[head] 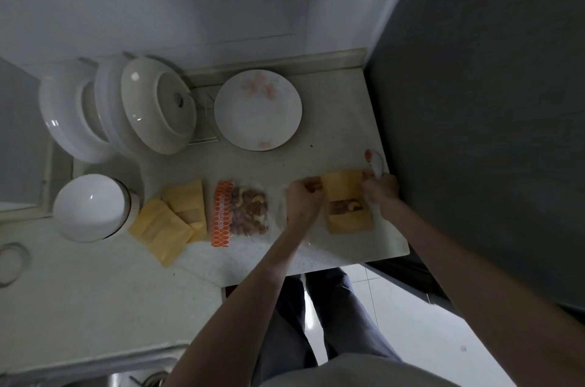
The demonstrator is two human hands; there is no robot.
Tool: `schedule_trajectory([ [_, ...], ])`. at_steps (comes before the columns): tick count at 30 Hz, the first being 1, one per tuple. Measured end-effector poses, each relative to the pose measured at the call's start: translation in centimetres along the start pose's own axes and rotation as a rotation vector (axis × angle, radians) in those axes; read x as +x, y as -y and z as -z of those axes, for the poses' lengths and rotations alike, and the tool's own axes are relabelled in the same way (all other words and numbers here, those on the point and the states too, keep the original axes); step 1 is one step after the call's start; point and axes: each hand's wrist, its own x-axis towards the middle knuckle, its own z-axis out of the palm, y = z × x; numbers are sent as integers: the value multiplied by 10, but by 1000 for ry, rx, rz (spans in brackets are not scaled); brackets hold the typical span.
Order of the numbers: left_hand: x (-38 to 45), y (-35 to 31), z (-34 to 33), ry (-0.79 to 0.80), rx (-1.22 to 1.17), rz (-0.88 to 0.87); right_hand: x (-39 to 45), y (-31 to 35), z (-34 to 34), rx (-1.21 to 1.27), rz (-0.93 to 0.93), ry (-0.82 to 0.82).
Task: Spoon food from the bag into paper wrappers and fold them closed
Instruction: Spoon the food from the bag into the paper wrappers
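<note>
Pale countertop (253, 253): one open wrapper (346, 201) with nuts, pinched by left hand (304, 196) and right hand (380, 190). Beside: one nut bag (240, 212), two folded wrappers (172, 222), one plate (258, 109), spoon (373, 160).

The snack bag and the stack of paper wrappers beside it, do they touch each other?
Apart. The head view shows bare counter between the snack bag and the stack of paper wrappers.

Your speckled white countertop (332, 146) carries a flowered white plate (258, 109) at its back edge, a clear nut bag (242, 212) mid-counter, and tan paper wrappers (346, 200) near its right edge.
</note>
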Motion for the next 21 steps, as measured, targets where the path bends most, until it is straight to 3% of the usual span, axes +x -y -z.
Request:
schedule_trajectory([
  [5, -16, 11, 56, -148, -83, -123, -16, 7, 1, -95, 262, -10],
  [8, -31, 40, 101, -227, -162, -87, -41, 13, -5, -262, 448, 57],
  [12, -48, 96, 159, -387, 198, -92, -77, 15, -36, -330, 583, 251],
  [16, -59, 138, 195, -532, 383, -72, -102, 12, -84, -562, 535, 343],
  [21, -55, 163, 218, -497, 484, -105, -132, 1, -136, -714, 632, 435],
])
